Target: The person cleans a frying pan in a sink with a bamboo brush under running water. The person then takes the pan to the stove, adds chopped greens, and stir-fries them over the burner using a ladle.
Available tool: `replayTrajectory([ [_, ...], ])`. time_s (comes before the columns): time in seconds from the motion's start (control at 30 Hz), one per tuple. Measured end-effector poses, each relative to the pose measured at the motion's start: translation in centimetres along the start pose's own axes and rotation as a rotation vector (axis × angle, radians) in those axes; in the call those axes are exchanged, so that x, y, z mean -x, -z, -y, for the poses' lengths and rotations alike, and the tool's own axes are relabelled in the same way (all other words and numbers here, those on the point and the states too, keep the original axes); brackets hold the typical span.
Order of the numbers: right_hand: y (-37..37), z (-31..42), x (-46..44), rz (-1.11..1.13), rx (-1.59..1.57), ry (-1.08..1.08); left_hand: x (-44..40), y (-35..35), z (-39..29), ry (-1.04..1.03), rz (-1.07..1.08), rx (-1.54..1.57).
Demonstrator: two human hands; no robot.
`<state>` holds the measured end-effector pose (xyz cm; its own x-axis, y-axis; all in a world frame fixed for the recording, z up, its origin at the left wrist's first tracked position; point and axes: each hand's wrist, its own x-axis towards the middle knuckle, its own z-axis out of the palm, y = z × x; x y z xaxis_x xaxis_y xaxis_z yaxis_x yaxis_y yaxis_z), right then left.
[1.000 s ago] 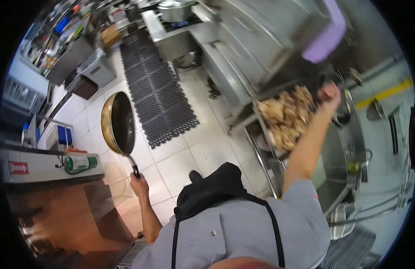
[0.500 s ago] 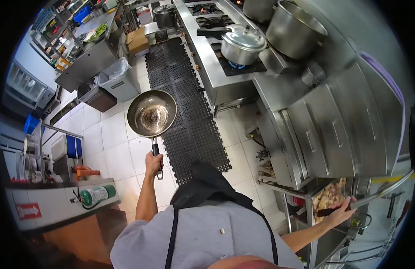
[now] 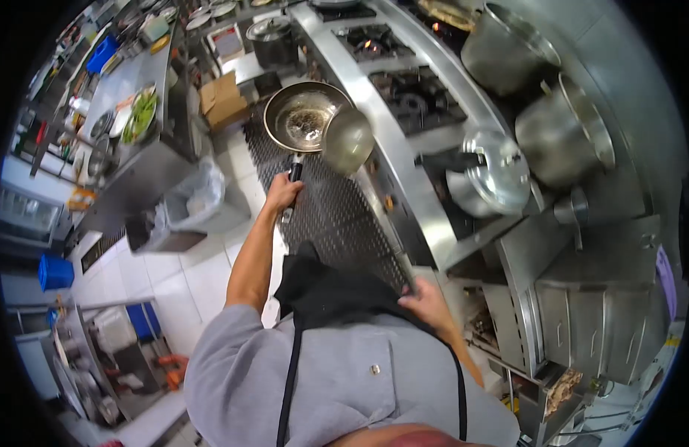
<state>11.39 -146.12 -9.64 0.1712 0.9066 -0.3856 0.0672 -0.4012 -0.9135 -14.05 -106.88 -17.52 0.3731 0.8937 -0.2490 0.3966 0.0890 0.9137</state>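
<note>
head view: left of the stove (image 3: 393, 145), the left hand (image 3: 285, 192) is gripping a frying pan (image 3: 298, 123); the right hand (image 3: 428, 302) is holding a ladle (image 3: 350, 141), its bowl visually overlapping the pan's right rim.

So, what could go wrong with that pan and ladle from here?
The ladle in the right hand overlaps the frying pan in view, so the two might knock together. The left hand alone grips the pan, so it could tip. A flame shows on the stove, so straying close might burn.
</note>
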Motion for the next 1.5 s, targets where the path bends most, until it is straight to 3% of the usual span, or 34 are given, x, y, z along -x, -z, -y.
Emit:
replayTrajectory([
  [0.03,-2.1,1.7,-3.0,-0.02,0.071,0.101,-6.5,1.2,-0.6,-0.054,0.029,-0.012],
  [0.07,-2.9,1.9,-5.2,0.04,0.159,-0.056,-11.6,1.9,-1.1,-0.094,0.069,-0.023],
  [0.17,-4.5,3.8,-12.0,0.017,0.096,-0.109,-22.9,3.6,-9.8,-0.133,0.265,0.005],
  [0.37,-6.5,6.5,-27.1,-0.115,0.214,-0.236,-47.2,-0.3,-15.1,-0.128,0.459,0.051],
  [0.47,-6.8,6.8,-35.0,-0.129,0.086,-0.307,-52.6,-2.2,-16.4,-0.065,0.488,0.095],
  [0.53,-7.5,2.5,-39.4,-0.139,-0.012,-0.247,-54.6,-2.3,-17.0,-0.046,0.56,0.19],
  [0.57,-6.5,6.5,-41.4,-0.096,0.133,-0.338,-55.3,-1.7,-17.1,-0.009,0.571,0.306],
  [0.63,-5.0,13.9,-44.4,-0.012,0.264,-0.513,-60.0,1.0,-12.5,0.145,0.565,0.46],
  [0.67,-4.6,14.7,-45.5,-0.037,0.259,-0.528,-62.7,1.8,-9.4,0.214,0.353,0.459],
  [0.73,-4.4,15.3,-46.9,0.026,0.294,-0.55,-71.0,1.0,2.4,0.173,-0.1,0.111],
  [0.8,-4.3,14.9,-47.9,0.032,0.3,-0.581,-74.1,-0.6,3.7,0.403,-0.093,0.425],
  [0.87,-5.4,14.9,-49.0,0.037,0.302,-0.632,-76.2,-3.9,5.3,0.381,-0.15,0.64],
  [0.9,-5.4,15.2,-49.3,0.051,0.303,-0.678,-78.5,-3.6,9.3,0.355,0.15,0.415],
  [0.93,-5.3,15.8,-49.5,0.077,0.306,-0.717,-77.3,-3.5,7.5,0.454,0.084,0.497],
  [1.0,-5.7,16.6,-50.8,0.067,0.33,-0.761,-77.9,-0.2,7.3,0.865,0.142,0.694],
  [1.1,-6.5,17.3,-52.5,0.048,0.386,-0.741,-76.5,3.1,6.3,1.04,0.088,0.49],
  [1.13,-6.2,17.6,-53.3,0.028,0.427,-0.678,-75.8,4.5,6.1,1.039,0.086,0.489],
  [1.2,-6.3,19.7,-56.3,-0.008,0.432,-0.667,-73.3,8.6,6.8,0.722,0.134,0.126],
  [1.27,-5.7,20.9,-59.6,0.063,0.665,-0.673,-70.4,14.5,8.8,0.675,0.037,0.185],
  [1.33,-4.8,23.3,-61.5,0.068,0.656,-0.578,-66.8,21.6,12.6,0.556,0.057,0.153],
  [1.4,-5.5,24.7,-61.5,0.063,0.639,-0.497,-61.5,27.1,12.1,0.692,-0.166,0.069],
  [1.5,-7.7,24.5,-60.6,-0.073,0.362,-0.132,-55.0,34.5,18.6,0.704,-0.232,0.06],
])
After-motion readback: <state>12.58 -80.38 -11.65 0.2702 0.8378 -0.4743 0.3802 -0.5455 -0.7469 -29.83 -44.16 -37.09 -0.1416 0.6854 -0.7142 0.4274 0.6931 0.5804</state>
